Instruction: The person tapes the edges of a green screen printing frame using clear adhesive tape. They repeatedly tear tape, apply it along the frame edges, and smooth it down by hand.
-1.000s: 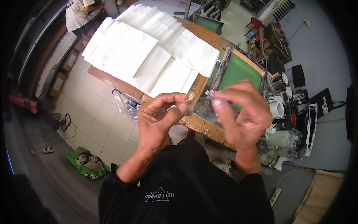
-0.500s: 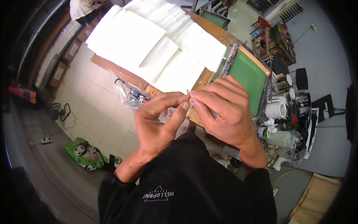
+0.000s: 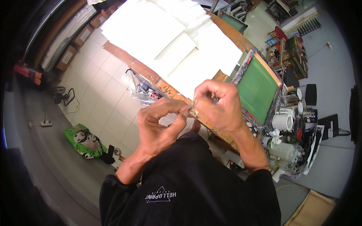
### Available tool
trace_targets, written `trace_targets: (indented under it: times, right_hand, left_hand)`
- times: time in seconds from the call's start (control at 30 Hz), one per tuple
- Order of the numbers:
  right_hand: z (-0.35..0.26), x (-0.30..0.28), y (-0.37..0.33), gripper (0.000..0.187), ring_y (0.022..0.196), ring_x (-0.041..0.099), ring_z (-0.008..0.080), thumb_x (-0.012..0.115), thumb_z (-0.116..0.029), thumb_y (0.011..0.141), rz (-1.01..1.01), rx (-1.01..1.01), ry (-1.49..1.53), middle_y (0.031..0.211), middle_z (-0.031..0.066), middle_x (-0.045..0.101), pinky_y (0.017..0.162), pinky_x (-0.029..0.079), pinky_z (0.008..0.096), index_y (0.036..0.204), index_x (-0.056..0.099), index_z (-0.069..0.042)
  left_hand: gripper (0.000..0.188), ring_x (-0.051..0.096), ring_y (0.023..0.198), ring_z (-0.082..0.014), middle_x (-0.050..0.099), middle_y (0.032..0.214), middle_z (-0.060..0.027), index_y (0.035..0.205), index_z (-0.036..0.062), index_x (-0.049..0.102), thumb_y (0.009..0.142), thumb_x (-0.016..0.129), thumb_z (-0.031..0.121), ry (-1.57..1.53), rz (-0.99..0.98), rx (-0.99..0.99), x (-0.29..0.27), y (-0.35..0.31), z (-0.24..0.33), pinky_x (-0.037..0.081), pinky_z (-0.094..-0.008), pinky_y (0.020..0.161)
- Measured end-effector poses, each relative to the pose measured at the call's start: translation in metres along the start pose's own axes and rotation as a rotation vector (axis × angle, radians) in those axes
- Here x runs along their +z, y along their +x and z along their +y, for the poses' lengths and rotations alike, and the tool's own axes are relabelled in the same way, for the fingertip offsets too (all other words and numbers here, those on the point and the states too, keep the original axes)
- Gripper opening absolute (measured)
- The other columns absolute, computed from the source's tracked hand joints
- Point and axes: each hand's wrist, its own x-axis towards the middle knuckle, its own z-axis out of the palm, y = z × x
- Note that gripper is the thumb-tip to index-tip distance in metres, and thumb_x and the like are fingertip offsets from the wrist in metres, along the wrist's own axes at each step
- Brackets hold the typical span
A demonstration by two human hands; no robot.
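Note:
My left hand (image 3: 160, 126) is closed in a pinch, thumb against forefinger. A tiny dark thing sits at the fingertips, too small to name. Beside it, on the right, my right hand (image 3: 220, 107) is curled, its fingers bent and partly smeared by motion. A small greyish bit shows between its fingers, its kind unclear. Both hands are held over the near edge of a worn wooden table (image 3: 222, 136). Beyond them on the table lies a spread of white paper sheets (image 3: 181, 69). To the right of the sheets is a screen-printing frame (image 3: 258, 92) with green mesh.
Paint cans (image 3: 283, 122) and cloudy plastic jugs (image 3: 281, 150) crowd the right side. A clear plastic bag (image 3: 141, 92) with small items hangs at the table's left edge. At lower left lie a green panda-print bag (image 3: 85, 139) and a dark phone-like slab (image 3: 109, 154).
My right hand's fingers have curled and shifted slightly up from the left fingertips, now blurred. My left hand keeps its pinch. The whole view has shifted, with the table now further right.

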Motion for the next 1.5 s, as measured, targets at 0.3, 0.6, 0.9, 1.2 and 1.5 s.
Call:
trace_targets:
  times: [0.3, 0.6, 0.9, 1.2, 1.5]
  right_hand:
    - [0.035, 0.027, 0.04, 0.015, 0.064, 0.045, 0.008, 0.053, -0.008, 0.087, -0.153, 0.116, 0.499, 0.07, 0.0006, 0.052, 0.061, 0.038, 0.0252, 0.077, 0.058, 0.001]
    - [0.009, 0.117, 0.046, 0.015, 0.071, 0.065, 0.0229, 0.073, 0.008, 0.077, -0.322, -0.683, -0.058, 0.083, 0.0115, 0.069, 0.06, 0.051, 0.0327, 0.09, 0.071, 0.001]
    - [0.017, 0.156, 0.048, 0.025, 0.07, 0.062, 0.0263, 0.072, 0.008, 0.068, -0.526, -0.782, -0.149, 0.083, 0.0094, 0.065, 0.058, 0.05, 0.0368, 0.092, 0.07, 0.0]
    - [0.023, 0.159, 0.057, 0.013, 0.069, 0.06, 0.0264, 0.072, -0.001, 0.072, -0.7, -0.82, -0.273, 0.075, 0.0082, 0.058, 0.058, 0.049, 0.0384, 0.082, 0.064, -0.002]
    - [0.051, 0.174, 0.051, 0.006, 0.053, 0.05, 0.0156, 0.062, 0.003, 0.079, -0.595, -0.376, 0.07, 0.064, 0.003, 0.055, 0.052, 0.043, 0.0303, 0.076, 0.059, -0.001]
  left_hand:
    - [0.017, 0.072, 0.079, -0.0227, 0.075, 0.095, -0.0193, 0.104, -0.0072, 0.072, 0.089, 0.067, -0.001, -0.505, 0.313, -0.472, -0.049, -0.036, -0.014, 0.059, -0.0356, 0.078]
    - [0.02, 0.072, 0.08, -0.022, 0.075, 0.102, -0.0187, 0.106, -0.008, 0.073, 0.088, 0.067, -0.004, -0.439, 0.556, -0.445, -0.076, -0.072, -0.018, 0.061, -0.0351, 0.077]
    - [0.021, 0.072, 0.083, -0.0182, 0.075, 0.097, -0.0145, 0.111, -0.0094, 0.073, 0.091, 0.067, -0.003, -0.258, 0.681, -0.503, -0.083, -0.094, -0.023, 0.061, -0.0325, 0.08]
    - [0.024, 0.073, 0.087, -0.0153, 0.078, 0.101, -0.0148, 0.109, -0.0074, 0.075, 0.088, 0.067, 0.002, 0.108, 0.569, -0.521, -0.081, -0.097, -0.03, 0.057, -0.0282, 0.082]
    - [0.024, 0.074, 0.089, -0.0183, 0.078, 0.1, -0.0159, 0.108, -0.0061, 0.076, 0.088, 0.065, 0.002, 0.149, 0.521, -0.524, -0.08, -0.091, -0.037, 0.057, -0.0295, 0.085]
